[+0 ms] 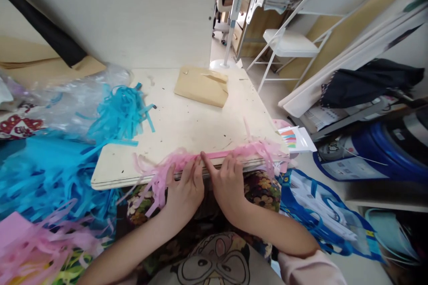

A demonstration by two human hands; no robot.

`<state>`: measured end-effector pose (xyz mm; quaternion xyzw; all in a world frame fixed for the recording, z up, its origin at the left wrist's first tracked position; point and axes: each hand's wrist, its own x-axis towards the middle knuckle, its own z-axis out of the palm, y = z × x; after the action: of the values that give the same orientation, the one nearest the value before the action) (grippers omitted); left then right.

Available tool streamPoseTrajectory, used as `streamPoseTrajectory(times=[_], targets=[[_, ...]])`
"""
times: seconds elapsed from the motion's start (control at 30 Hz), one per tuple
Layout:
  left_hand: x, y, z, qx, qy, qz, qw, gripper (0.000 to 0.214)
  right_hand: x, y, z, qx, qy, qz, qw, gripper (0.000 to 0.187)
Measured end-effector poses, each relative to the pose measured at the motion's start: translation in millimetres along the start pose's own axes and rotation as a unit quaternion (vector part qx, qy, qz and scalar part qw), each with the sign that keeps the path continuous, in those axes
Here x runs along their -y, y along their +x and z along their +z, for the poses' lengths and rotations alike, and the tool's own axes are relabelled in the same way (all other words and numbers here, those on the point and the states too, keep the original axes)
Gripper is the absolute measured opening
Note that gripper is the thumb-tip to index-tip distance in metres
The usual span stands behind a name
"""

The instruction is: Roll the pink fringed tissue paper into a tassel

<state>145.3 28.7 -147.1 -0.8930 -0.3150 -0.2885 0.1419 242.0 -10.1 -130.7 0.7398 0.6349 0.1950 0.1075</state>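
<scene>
Two hands, left (183, 189) and right (228, 183), fingers pressed flat on pink fringed paper strip (214, 156) along the board's (187, 120) near edge (blue fringe (122, 116) at left edge).

Both forearms come up from the bottom edge and converge at the centre. The left hand (183, 191) lies palm down, fingers stretched forward and close together. The right hand (228, 183) lies beside it, index finger angled toward the left, fingertips apparently touching. Both wrists are nearly straight.
</scene>
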Motion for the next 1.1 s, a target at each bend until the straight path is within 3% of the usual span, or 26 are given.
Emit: streamPoseTrajectory(times=[0.23,0.43,0.77,1.1], targets=[[0,-1,1.5,0.002,0.024,0.006,1.0,0.029,-14,-3,2,-0.002,-0.014,-0.028,1.0,0.05],[1,-3,3.4,-0.021,0.043,0.017,0.999,0.028,-28,-8,12,-0.038,-0.02,-0.017,0.999,0.046],[-4,-3,4.5,-0.013,0.072,0.014,0.997,0.027,-53,-14,24,-0.082,0.01,-0.005,0.997,0.039],[-3,6,-1.0,0.041,0.068,0.019,0.997,0.025,-56,-15,28,-0.12,0.048,-0.022,0.991,0.032]])
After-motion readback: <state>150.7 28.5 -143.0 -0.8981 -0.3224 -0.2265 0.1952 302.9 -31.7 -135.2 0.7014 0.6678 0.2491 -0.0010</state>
